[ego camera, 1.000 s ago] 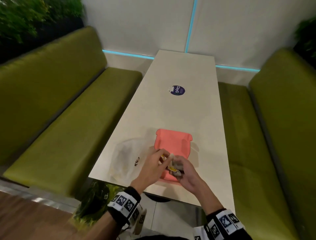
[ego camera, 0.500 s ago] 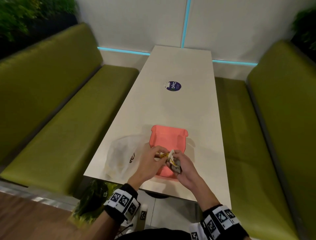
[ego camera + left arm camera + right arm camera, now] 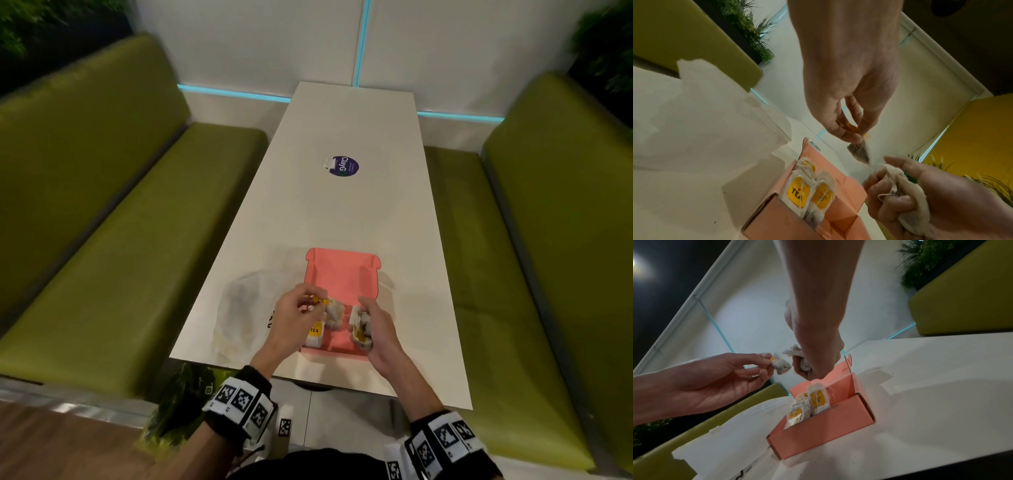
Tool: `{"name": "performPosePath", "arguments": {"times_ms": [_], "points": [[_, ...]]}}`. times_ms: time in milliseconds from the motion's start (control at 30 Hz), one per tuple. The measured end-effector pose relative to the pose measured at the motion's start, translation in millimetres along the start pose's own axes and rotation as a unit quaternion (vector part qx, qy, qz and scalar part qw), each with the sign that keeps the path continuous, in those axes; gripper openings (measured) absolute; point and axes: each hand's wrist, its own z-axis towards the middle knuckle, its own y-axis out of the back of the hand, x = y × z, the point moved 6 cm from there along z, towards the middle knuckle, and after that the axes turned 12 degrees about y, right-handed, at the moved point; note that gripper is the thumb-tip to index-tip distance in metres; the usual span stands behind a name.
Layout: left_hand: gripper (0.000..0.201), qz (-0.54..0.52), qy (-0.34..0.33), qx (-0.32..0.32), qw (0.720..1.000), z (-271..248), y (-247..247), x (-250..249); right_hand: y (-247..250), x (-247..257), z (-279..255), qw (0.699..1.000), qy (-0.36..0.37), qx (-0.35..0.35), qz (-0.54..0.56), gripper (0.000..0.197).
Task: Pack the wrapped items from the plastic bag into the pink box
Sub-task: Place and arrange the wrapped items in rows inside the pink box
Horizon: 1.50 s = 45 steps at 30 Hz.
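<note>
The pink box (image 3: 342, 274) lies open on the white table (image 3: 342, 212), with several yellow-tagged tea bags (image 3: 799, 193) standing in its near left corner. My left hand (image 3: 317, 303) pinches one tea bag (image 3: 859, 152) by its yellow tag above the box. To its right, my right hand (image 3: 363, 318) grips a bunch of tea bags (image 3: 906, 194) in its fist over the box's near right part. The crumpled clear plastic bag (image 3: 246, 308) lies flat just left of the box; whether anything is inside it is unclear. In the right wrist view the single tea bag (image 3: 781, 366) hangs beside the bunch (image 3: 795, 350).
A round purple sticker (image 3: 344, 166) sits further up the table. Green benches (image 3: 120, 257) run along both sides, the right bench (image 3: 534, 274) close to the table edge. The box lid (image 3: 846, 363) stands up behind the box. Plants (image 3: 925, 259) line the back.
My hands were together over the box's near edge; now they have drawn apart, the left pinching a single tea bag pulled away from the bunch in the right.
</note>
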Motion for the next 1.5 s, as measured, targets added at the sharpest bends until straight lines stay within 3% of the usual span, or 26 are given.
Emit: {"name": "performPosePath", "arguments": {"times_ms": [267, 367, 500, 600, 700, 833, 967, 1100, 1233, 1400, 1500], "points": [[0.026, 0.042, -0.01, 0.042, 0.998, 5.4, 10.4, 1.4, 14.6, 16.6, -0.7, 0.988, 0.126, -0.007, -0.089, 0.018], [0.029, 0.059, -0.008, 0.06, 0.996, 6.2, 11.6, 5.6, 9.7, 27.7, -7.3, 0.965, 0.197, 0.016, -0.17, 0.01], [0.025, 0.07, -0.019, 0.078, 0.994, 7.2, 10.7, 4.4, -12.4, 30.6, -15.6, 0.928, 0.259, 0.085, -0.252, 0.024], [0.015, 0.117, -0.041, 0.074, 0.99, 7.1, 12.3, -0.9, -13.8, 41.2, -20.6, 0.934, 0.289, 0.061, -0.199, 0.016], [0.018, 0.146, -0.049, 0.069, 0.986, 5.6, 14.8, -5.9, -8.3, 59.9, -27.5, 0.944, 0.296, 0.043, -0.138, 0.015], [0.008, 0.174, -0.055, 0.067, 0.981, 4.4, 16.8, -8.4, -12.9, 97.0, -44.6, 0.936, 0.332, 0.07, -0.09, 0.011], [0.014, 0.167, -0.059, 0.074, 0.982, 3.4, 15.4, -11.0, -22.7, 131.7, -61.4, 0.917, 0.376, 0.1, -0.085, 0.014], [0.012, 0.153, -0.063, 0.083, 0.983, -1.2, 11.6, -21.9, -27.7, 120.9, -52.9, 0.912, 0.359, 0.123, -0.157, 0.013], [0.011, 0.066, -0.058, 0.099, 0.991, -5.7, 9.3, -29.4, -30.1, 75.2, -37.4, 0.878, 0.313, 0.127, -0.34, 0.025], [0.021, 0.027, -0.044, 0.097, 0.994, -7.2, 11.9, -27.2, -27.8, 53.8, -29.8, 0.895, 0.291, 0.128, -0.313, 0.028], [0.027, 0.007, -0.028, 0.097, 0.995, -7.2, 13.0, -25.2, -31.0, 55.6, -27.5, 0.908, 0.292, 0.141, -0.265, 0.018]]}}
